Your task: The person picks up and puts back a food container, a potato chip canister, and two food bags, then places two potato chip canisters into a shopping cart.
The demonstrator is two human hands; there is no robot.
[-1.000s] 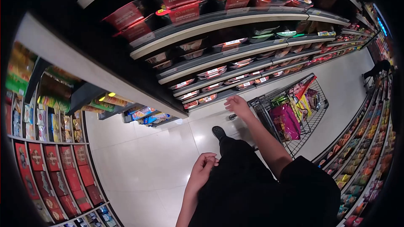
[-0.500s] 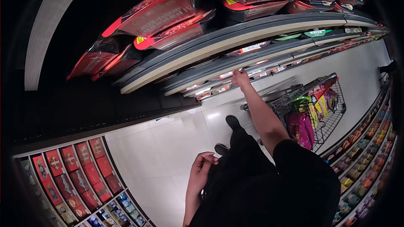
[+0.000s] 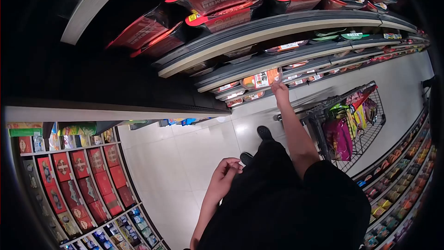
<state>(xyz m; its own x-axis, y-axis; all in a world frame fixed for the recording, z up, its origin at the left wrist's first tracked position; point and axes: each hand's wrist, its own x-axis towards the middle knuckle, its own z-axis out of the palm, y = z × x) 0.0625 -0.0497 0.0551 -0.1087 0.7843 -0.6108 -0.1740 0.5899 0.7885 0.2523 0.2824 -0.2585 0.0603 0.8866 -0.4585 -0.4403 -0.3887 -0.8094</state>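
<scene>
My right hand [image 3: 280, 93] is stretched out to the shelves and grips the near right edge of a packaged food tub [image 3: 262, 79]. The tub has an orange and white printed top and is tilted towards me at the front of a lower shelf [image 3: 305, 56]. Its underside is hidden. Similar packs show on the shelves around it. My left hand [image 3: 224, 175] hangs beside my dark trousers, fingers curled in against the thumb; whether anything is between them I cannot make out.
Large red packs [image 3: 217, 0] line the upper shelf. A wire shopping cart [image 3: 367, 143] holding colourful bags, one a purple bag [image 3: 339, 139], stands at my right. Red boxes [image 3: 85, 190] fill a display at lower left. Another stocked shelf [image 3: 393, 194] curves along the right.
My right hand now has the food tub, drawn out and tipped up at the shelf front. The view has shifted, bringing more of the left-hand display into sight. My left hand stays curled.
</scene>
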